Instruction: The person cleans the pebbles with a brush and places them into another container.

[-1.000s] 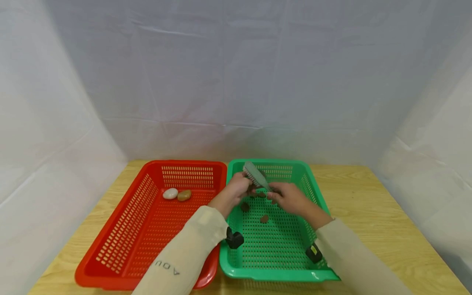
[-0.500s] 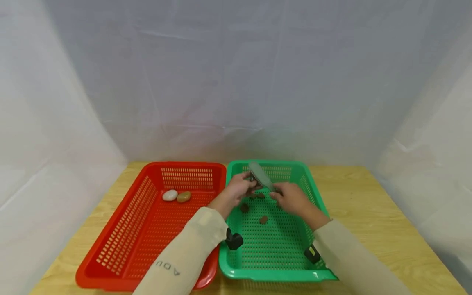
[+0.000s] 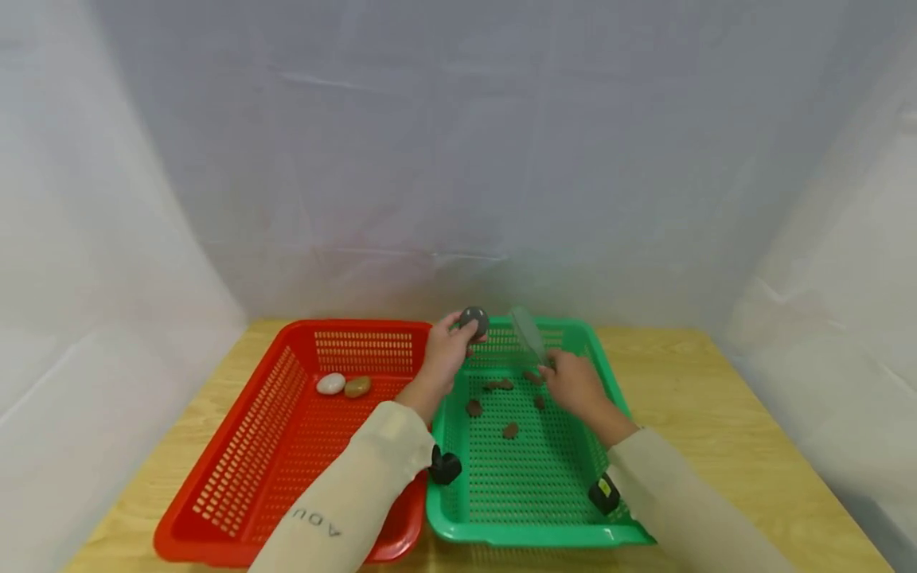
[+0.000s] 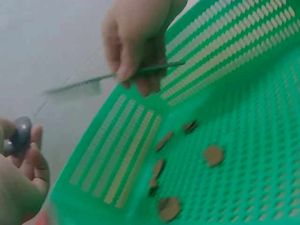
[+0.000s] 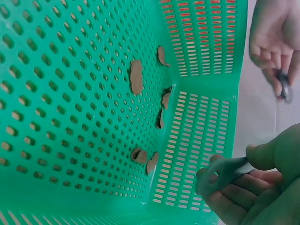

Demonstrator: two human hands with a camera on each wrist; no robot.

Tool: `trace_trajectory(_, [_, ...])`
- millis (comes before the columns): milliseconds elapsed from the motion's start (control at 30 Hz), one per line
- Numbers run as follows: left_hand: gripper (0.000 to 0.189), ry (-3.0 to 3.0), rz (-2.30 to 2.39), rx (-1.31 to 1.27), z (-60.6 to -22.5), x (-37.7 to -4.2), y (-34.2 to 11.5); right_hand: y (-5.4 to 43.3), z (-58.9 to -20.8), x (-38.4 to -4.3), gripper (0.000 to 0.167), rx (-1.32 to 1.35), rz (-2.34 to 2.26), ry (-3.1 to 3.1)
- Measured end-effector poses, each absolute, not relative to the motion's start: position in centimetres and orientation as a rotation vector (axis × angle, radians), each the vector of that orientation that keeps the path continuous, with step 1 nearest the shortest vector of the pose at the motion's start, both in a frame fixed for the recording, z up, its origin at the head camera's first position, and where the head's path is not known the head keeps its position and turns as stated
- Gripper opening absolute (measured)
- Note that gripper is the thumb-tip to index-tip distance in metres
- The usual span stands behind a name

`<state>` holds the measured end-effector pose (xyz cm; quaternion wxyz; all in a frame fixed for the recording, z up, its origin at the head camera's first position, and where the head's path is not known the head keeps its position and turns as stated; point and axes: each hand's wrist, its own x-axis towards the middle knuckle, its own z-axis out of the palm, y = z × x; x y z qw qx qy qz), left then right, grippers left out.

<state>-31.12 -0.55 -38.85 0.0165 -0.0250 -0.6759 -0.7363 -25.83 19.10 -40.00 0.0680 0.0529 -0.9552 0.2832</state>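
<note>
Between thumb and fingers, my left hand (image 3: 442, 354) pinches a smooth dark grey stone (image 3: 474, 319) above the back left corner of the green basket (image 3: 530, 535). My right hand (image 3: 576, 386) grips the handle of a green brush (image 3: 528, 334) over the same basket, apart from the stone. Pale bristles show along the brush head (image 4: 77, 89) in the left wrist view; the looped end of its handle (image 5: 220, 174) appears in the right wrist view. Several brown flakes (image 3: 510, 430) of dirt-like material lie on the basket floor beneath the hands.
A red basket (image 3: 208, 551) stands directly left of the green one, holding a white pebble (image 3: 331, 383) and a tan pebble (image 3: 357, 387) toward its back. Both rest on a wooden table (image 3: 688, 398), with white sheeting (image 3: 473, 159) behind and at the sides.
My left hand has moved up and left, away from the brush, bringing the grey stone into sight. The brush has shifted right and turned more edge-on. More brown flakes show on the green basket floor.
</note>
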Motion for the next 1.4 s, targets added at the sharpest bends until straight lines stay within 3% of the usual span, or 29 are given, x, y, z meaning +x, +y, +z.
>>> trace_trajectory(267, [0.033,-1.973,-2.164,-0.02,-38.1,-32.6,-5.0,18.8,-40.2,-26.1,0.029,0.11,0.961,-2.95])
trace_trajectory(533, [0.038,-2.356,-2.036,0.015,-39.2,-32.9,-9.4,18.7,-40.1,-26.5,0.026,0.11,0.998,-2.938])
trace_trajectory(800, [0.035,-2.864,-1.374,-0.021,-41.6,-32.8,-13.0,18.6,-40.9,-26.5,0.017,0.107,1.065,-2.996])
trace_trajectory(933, [0.028,-2.981,-0.996,-0.063,-42.6,-33.0,-13.6,18.5,-41.1,-26.3,0.019,0.112,1.049,-3.016])
trace_trajectory(1133, [0.022,-3.022,-0.781,-0.115,-43.7,-33.3,-13.5,18.6,-41.4,-26.0,0.026,0.139,0.981,-3.012])
trace_trajectory(1400, [0.022,-3.055,-0.713,-0.152,-43.6,-33.0,-12.9,19.2,-41.9,-25.8,0.015,0.107,0.973,-3.069])
